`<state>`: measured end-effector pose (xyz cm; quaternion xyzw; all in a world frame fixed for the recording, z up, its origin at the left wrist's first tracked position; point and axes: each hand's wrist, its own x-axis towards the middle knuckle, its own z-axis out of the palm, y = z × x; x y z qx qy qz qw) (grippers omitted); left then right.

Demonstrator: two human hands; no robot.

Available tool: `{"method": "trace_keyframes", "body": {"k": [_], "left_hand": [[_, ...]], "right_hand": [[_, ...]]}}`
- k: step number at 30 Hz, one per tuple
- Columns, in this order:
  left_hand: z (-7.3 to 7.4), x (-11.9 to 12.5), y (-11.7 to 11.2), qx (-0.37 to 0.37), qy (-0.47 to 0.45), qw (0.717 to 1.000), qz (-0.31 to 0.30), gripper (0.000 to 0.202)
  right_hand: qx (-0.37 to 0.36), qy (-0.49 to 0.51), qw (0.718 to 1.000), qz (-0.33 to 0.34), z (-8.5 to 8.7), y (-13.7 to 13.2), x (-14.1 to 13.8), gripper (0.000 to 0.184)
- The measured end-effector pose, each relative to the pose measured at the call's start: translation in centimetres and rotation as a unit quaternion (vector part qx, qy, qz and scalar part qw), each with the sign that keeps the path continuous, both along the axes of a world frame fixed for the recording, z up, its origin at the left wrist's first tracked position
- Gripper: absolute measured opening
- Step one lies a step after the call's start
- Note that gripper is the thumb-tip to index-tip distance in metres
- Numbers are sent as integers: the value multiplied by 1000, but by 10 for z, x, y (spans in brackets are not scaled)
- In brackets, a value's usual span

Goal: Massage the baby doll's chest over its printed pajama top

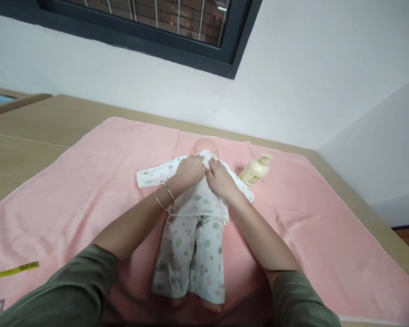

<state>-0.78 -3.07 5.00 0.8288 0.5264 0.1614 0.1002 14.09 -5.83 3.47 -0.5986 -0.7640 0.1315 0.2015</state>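
A baby doll lies on its back in a white printed top and matching trousers, its head pointing away from me. At the top's collar, my left hand has its fingers closed on the cloth, with bracelets round the wrist. Close beside it, my right hand pinches the front of the same top just below the neck. My fingers cover the fastening there. Both sleeves of the top spread out sideways, and the doll's feet show below the trouser hems.
A pale yellow pump bottle stands right of the doll. Underneath lies a pink blanket on a wooden table. A yellow strip lies at the lower left. Behind are a white wall and a dark window frame.
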Motion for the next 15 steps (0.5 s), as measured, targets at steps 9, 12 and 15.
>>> {"method": "trace_keyframes", "body": {"k": [9,12,15], "left_hand": [[3,-4,-2,-20,19,1000,5,35],[4,13,-27,7,49,999,12,43],[4,20,-36,13,54,998,9,47]], "right_hand": [[2,26,1000,6,3,-5,0,53],[17,48,999,5,-3,15,15,50],[35,38,999,-7,-8,20,19,49]]}}
